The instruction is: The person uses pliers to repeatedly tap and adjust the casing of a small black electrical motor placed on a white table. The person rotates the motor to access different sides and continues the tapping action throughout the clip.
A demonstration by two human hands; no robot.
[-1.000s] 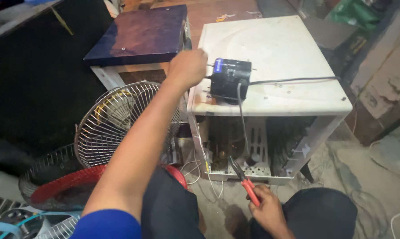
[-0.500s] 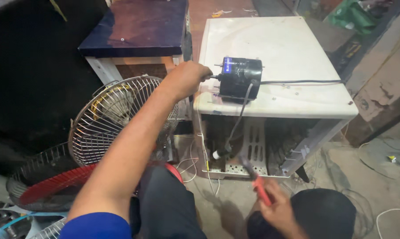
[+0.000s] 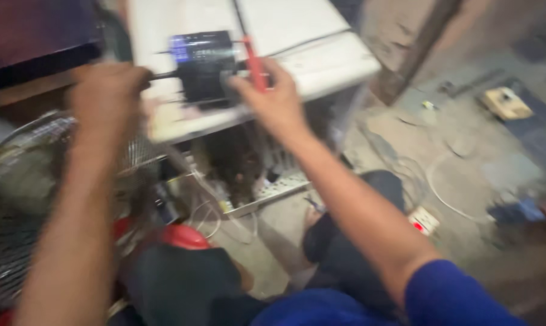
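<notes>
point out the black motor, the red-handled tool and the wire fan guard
black motor [image 3: 205, 75], head view, middle of its dark casing
red-handled tool [image 3: 255, 69], head view, on the red handle
wire fan guard [image 3: 13, 217], head view, on the grille wires

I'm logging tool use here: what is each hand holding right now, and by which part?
The right hand grips a red-handled tool by its handle, beside the black motor. The left hand is at the motor's shaft end; blur hides whether it grips.

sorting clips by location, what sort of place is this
Probably a small appliance repair spot, worked at floor level. A black fan motor sits on a white table, a wire fan guard stands at left, and loose cables lie on the concrete floor.
</notes>
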